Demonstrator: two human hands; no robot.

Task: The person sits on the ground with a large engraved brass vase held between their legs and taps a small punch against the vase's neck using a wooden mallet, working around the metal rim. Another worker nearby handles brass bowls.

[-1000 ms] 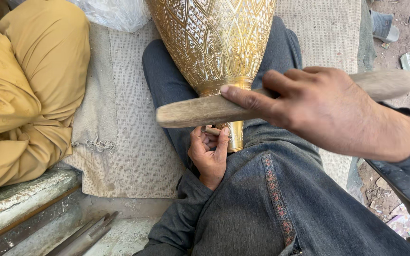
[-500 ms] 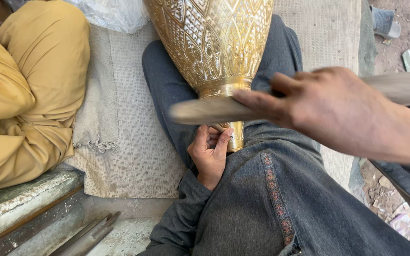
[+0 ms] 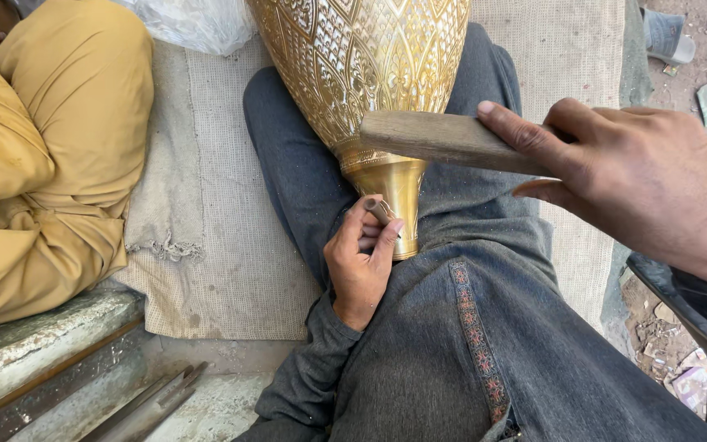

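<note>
A large engraved brass vase [image 3: 366, 74] lies across my lap, its plain narrow neck [image 3: 394, 192] pointing toward me. My left hand [image 3: 360, 262] pinches a small metal punch [image 3: 380, 211] with its tip against the neck. My right hand [image 3: 640, 180] grips a flat wooden stick [image 3: 443, 141], held level above the punch and the neck. My legs in dark grey trousers [image 3: 468, 344] support the vase.
Another person in mustard-yellow clothes [image 3: 42, 155] sits at the left on a woven mat [image 3: 222, 213]. A stone ledge [image 3: 34, 344] and several metal rods [image 3: 149, 405] lie at the lower left. Bare ground with debris [image 3: 681, 360] is at the right.
The wooden stick has lifted from down near the punch to a raised position over the neck. My left hand stays on the punch at the neck.
</note>
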